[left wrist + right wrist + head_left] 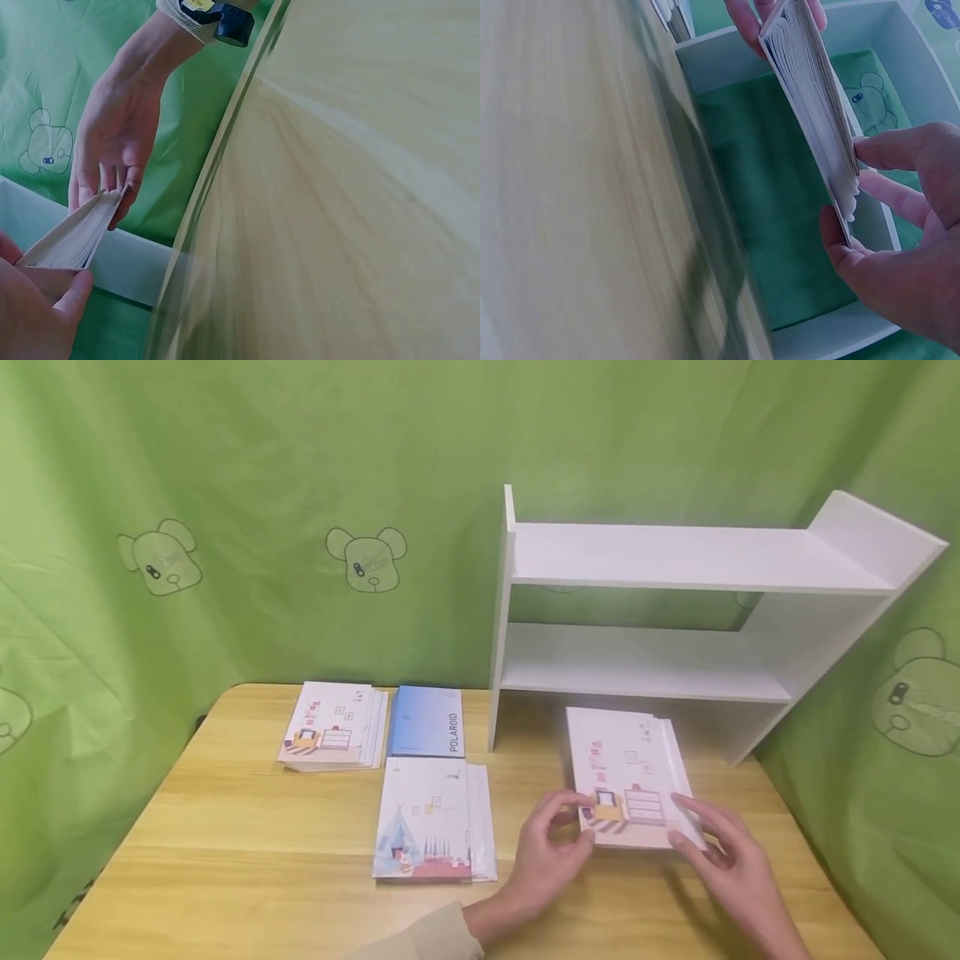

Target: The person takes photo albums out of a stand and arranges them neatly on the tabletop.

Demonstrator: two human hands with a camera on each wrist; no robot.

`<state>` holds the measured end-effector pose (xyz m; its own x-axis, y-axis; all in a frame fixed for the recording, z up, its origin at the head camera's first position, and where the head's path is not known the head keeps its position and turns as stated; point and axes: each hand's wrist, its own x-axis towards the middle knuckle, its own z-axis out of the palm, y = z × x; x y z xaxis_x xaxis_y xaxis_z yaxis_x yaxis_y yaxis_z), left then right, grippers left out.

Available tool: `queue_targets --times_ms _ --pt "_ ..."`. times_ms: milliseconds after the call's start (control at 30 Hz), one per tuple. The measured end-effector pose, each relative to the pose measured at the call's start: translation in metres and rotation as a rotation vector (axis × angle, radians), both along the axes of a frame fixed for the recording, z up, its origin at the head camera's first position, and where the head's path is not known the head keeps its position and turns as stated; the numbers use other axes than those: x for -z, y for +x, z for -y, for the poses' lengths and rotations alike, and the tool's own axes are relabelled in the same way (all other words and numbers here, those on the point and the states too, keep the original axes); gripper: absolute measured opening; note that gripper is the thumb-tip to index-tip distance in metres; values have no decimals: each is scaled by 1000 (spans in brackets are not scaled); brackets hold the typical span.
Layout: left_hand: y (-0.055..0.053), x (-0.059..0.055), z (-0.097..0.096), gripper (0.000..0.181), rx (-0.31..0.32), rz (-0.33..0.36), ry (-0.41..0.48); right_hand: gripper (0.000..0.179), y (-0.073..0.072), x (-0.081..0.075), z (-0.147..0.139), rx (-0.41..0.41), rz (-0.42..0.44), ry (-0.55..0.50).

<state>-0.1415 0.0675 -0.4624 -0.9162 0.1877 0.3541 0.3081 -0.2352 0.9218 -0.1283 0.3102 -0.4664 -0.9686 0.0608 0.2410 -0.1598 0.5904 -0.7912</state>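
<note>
Both hands hold a white photo album (618, 760) with a drawn room scene on its cover, in front of the white shelf. My left hand (551, 852) grips its near left corner between fingers and thumb. At the near right side, my right hand (731, 852) pinches the album's edge, thumb and fingers on opposite covers. The right wrist view shows the thick pages (802, 97) slightly fanned and the right hand (907, 255) at one end. In the left wrist view the album (71, 236) is off the table, between both hands.
A two-tier white shelf (645, 660) stands at the table's back right. Left of it lie a similar room-scene album (326, 727), a blue album marked POLAROID (423, 722) and a tent-picture album (420, 818). Green curtain (262, 527) surrounds the wooden table (247, 843).
</note>
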Motion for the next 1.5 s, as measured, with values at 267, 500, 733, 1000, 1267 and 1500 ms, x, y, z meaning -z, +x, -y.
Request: queue_targets --times_ms 267,500,733,1000,1267,1500 --pt "-1 3 10 39 5 1 21 51 -4 2 10 -18 -9 -7" --pt "-1 9 18 38 -6 41 0 50 -5 4 18 -36 21 -18" --pt "-6 32 21 41 -14 111 -39 51 -3 7 27 -46 22 6" --pt "-7 37 36 40 -73 202 -104 49 -11 8 43 -64 30 -3" --pt "-7 39 43 42 -94 243 -117 49 -17 11 53 -66 39 17" --pt "-6 43 49 43 -107 229 -103 50 -20 17 59 -76 40 21"
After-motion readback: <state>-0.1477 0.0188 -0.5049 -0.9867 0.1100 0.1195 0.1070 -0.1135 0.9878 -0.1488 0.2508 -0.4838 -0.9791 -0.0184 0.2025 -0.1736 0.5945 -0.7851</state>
